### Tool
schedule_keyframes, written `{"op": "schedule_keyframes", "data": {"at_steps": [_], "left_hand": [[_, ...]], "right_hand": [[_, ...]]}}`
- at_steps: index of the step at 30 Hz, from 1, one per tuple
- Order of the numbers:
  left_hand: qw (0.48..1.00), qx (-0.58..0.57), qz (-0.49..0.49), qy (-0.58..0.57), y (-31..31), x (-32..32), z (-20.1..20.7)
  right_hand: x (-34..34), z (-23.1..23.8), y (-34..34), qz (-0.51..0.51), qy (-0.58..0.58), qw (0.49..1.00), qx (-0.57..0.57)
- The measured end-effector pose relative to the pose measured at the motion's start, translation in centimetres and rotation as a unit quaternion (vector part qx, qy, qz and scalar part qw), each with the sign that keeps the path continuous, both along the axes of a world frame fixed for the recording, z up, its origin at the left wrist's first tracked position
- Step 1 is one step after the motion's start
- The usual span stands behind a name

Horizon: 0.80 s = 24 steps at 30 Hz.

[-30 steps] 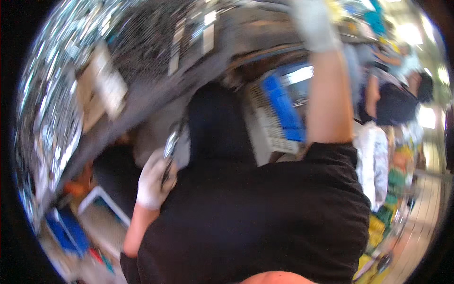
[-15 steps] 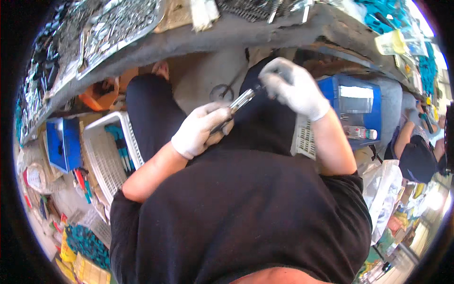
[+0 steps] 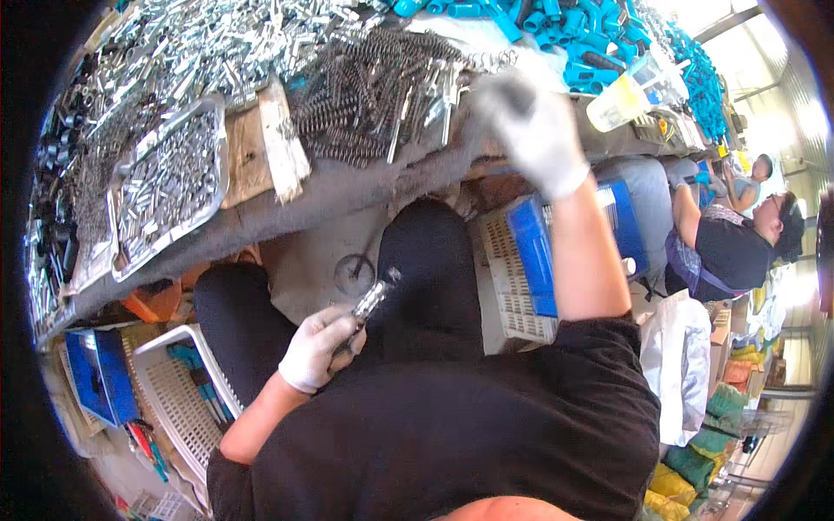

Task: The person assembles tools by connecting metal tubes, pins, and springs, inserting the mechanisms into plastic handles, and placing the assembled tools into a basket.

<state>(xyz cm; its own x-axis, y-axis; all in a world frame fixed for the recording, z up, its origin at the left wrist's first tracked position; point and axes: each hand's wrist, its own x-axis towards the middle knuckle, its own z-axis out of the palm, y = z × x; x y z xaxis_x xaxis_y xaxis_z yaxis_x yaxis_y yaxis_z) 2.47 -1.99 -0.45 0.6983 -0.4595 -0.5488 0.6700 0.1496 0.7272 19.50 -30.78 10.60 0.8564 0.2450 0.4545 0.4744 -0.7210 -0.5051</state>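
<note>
My left hand (image 3: 320, 352), in a white glove, is closed round a slim silver metal part (image 3: 370, 302) with a darker lower end. It holds this part at a slant above my lap, the shiny end pointing up and away. My right hand (image 3: 534, 139), gloved the same, is stretched out over the front of the workbench and smeared by motion; its fingers cannot be made out. Just left of it lie thin metal rods (image 3: 445, 102) and a heap of dark coil springs (image 3: 360, 95). Teal plastic handles (image 3: 599, 43) are piled beyond it.
A metal tray of small pins (image 3: 169, 178) sits at the bench's left edge. White baskets (image 3: 178, 391) and blue bins (image 3: 97, 373) stand beside my legs. A clear cup (image 3: 618, 102) with something yellow rests on the bench at right. Other people (image 3: 734, 247) sit farther right.
My right hand has left the metal part and reached forward and up over the bench. My left hand has come lower and left, still holding the part. The view has shifted, showing more bench.
</note>
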Motion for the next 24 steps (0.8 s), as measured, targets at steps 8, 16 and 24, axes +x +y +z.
{"op": "schedule_keyframes", "data": {"at_steps": [8, 16, 24], "left_hand": [[0.997, 0.024, -0.078, -0.009, 0.2, 3.0, -0.2], [0.999, 0.009, -0.05, 0.015, 0.4, 4.1, -2.3], [1.0, -0.023, -0.008, -0.017, -0.2, 3.5, -2.1]], "right_hand": [[22.7, -2.9, -13.1, -0.254, 0.022, 0.932, -0.259], [26.3, -3.1, -8.8, -0.286, 0.159, 0.89, -0.317], [18.2, 2.9, -6.8, -0.225, 0.002, 0.961, -0.159]]}}
